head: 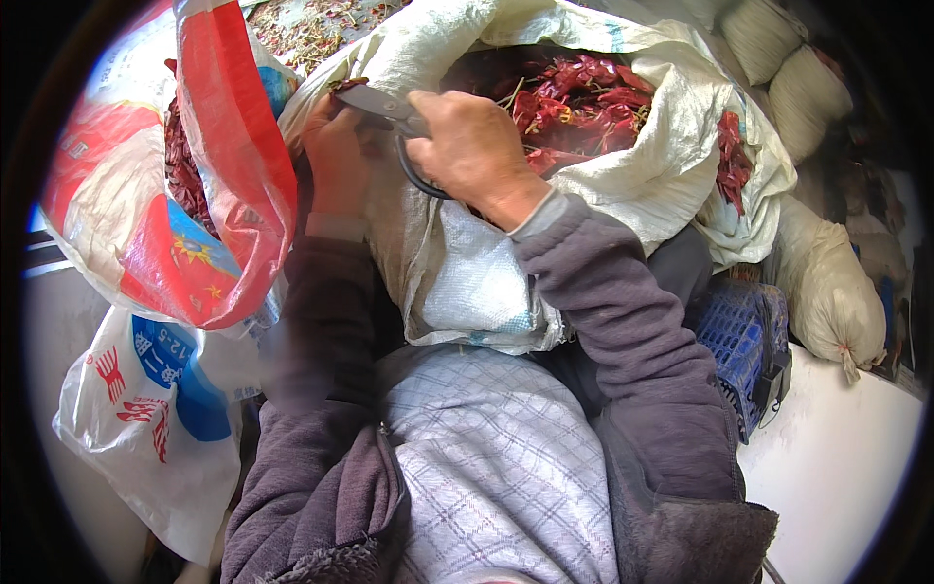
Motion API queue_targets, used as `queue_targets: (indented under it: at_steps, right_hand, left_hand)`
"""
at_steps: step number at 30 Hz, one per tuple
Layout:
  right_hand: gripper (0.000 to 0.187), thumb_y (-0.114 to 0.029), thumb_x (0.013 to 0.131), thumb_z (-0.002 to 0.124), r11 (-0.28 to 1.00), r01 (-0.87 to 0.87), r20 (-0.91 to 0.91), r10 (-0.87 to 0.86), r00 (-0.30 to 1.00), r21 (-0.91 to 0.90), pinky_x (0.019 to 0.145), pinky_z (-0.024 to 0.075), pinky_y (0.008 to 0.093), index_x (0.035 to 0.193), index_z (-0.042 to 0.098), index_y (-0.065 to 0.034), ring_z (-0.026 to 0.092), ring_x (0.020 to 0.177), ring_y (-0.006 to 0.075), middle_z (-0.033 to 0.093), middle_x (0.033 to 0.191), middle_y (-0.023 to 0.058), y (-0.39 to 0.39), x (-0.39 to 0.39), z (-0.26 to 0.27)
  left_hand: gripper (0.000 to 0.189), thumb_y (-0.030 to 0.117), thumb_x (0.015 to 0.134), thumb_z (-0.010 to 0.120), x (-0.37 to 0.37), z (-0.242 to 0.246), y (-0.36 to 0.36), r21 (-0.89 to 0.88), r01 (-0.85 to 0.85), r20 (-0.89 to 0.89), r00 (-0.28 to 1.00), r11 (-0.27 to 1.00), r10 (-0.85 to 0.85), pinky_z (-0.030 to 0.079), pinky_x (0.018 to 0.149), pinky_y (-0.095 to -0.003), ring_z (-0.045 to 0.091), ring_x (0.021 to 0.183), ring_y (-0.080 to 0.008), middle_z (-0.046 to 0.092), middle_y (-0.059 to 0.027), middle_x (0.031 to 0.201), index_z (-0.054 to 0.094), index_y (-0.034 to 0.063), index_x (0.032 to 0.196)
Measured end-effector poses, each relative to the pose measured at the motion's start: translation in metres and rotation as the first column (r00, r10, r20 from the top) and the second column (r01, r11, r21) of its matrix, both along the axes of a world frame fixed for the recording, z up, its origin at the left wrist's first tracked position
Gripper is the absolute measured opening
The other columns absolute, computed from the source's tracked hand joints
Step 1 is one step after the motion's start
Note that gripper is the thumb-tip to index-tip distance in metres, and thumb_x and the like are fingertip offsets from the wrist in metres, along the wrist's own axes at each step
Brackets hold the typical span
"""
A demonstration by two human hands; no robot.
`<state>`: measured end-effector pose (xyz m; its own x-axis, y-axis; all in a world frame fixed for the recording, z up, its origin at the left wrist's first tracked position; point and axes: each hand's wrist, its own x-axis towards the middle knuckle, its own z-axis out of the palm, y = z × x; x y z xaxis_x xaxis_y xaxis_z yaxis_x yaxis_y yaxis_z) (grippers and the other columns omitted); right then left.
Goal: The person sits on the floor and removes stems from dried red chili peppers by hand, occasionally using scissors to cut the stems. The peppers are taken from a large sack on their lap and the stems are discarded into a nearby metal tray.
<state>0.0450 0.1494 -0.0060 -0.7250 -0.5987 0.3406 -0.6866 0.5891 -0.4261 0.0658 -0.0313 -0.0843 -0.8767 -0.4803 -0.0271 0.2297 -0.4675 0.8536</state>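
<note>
My right hand [467, 150] grips black-handled scissors [376, 102], whose blades point left towards my left hand. Between the fingers of my left hand [336, 157] is a dark red dried chili [349, 84], close against the scissor blades. Both hands are over the left side of an open white woven sack [678, 157], which rests before my lap. Dried red chilies [576, 109] with stems lie inside it. To the left, a red and white woven plastic sack [244, 153] stands open, with darker red chilies [186, 168] inside.
Stem scraps [306, 33] are scattered on the surface at the top left. A few chilies [732, 164] lie in a fold of the sack at right. Beyond it are a blue plastic basket [744, 343] and a tied, filled bag [832, 281]. A white printed plastic bag [153, 438] hangs at lower left.
</note>
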Motion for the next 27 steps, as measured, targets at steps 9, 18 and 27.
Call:
queue_targets:
  at_steps: [9, 18, 27]
  right_hand:
    - [0.034, -0.029, 0.081, 0.07, 0.953, 0.059, 0.018, -0.056, 0.998, -0.298, 0.076, 0.0563, 0.0514, 0.105, 0.068, -0.0037, 0.071, 0.085, 0.0405, 0.072, 0.087, 0.0221, -0.064, -0.033, 0.047]
    - [0.037, -0.029, 0.087, 0.069, 0.899, 0.301, -0.259, -0.223, 0.94, 0.318, 0.081, 0.0561, 0.0506, 0.118, 0.068, -0.0097, 0.072, 0.093, 0.0388, 0.074, 0.1, 0.0183, 0.077, -0.136, 0.044]
    - [0.024, -0.034, 0.092, 0.068, 0.994, 0.072, -0.46, -0.029, 0.888, 0.077, 0.072, 0.059, 0.0443, 0.091, 0.077, -0.0122, 0.072, 0.084, 0.0311, 0.073, 0.094, 0.0097, 0.142, -0.11, 0.006]
  left_hand:
    - [0.015, 0.003, 0.094, 0.069, 0.009, -0.002, 0.032, -0.184, 0.023, -0.003, 1.0, 0.983, -0.024, 0.046, 0.056, -0.0218, 0.062, 0.066, -0.0102, 0.068, -0.0027, 0.088, 0.067, -0.0014, 0.108]
    - [0.025, 0.004, 0.098, 0.065, 0.006, 0.004, 0.022, -0.034, 0.077, -0.02, 0.997, 0.996, -0.077, 0.052, 0.056, -0.0244, 0.063, 0.073, -0.0091, 0.068, -0.0021, 0.096, 0.066, 0.0012, 0.122]
    - [0.016, 0.019, 0.105, 0.058, 0.005, 0.009, 0.027, -0.206, 0.11, 0.136, 0.987, 0.972, -0.083, 0.037, 0.047, -0.0211, 0.052, 0.058, -0.0062, 0.063, 0.0015, 0.082, 0.066, 0.0071, 0.113]
